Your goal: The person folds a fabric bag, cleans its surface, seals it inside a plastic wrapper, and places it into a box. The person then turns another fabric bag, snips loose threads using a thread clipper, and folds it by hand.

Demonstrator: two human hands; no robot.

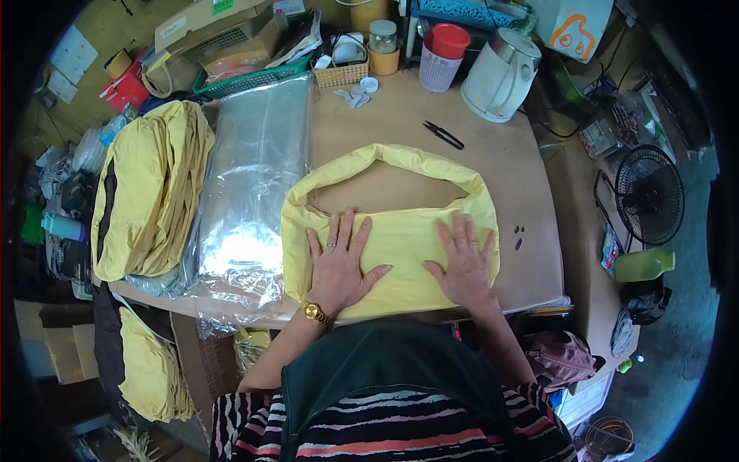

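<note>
left hand and right hand are lying apart, palms down on the yellow cloth, likely keeping it flat on the table; scissors are sitting beyond, seemingly kept clear

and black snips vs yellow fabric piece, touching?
Apart. The head view shows bare tabletop between the black snips and the yellow fabric piece.

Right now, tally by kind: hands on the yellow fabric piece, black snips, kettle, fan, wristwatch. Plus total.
Left hand and right hand on the yellow fabric piece: 2
Black snips: 1
Kettle: 1
Fan: 1
Wristwatch: 1
Total: 6, fabric not counted
</note>
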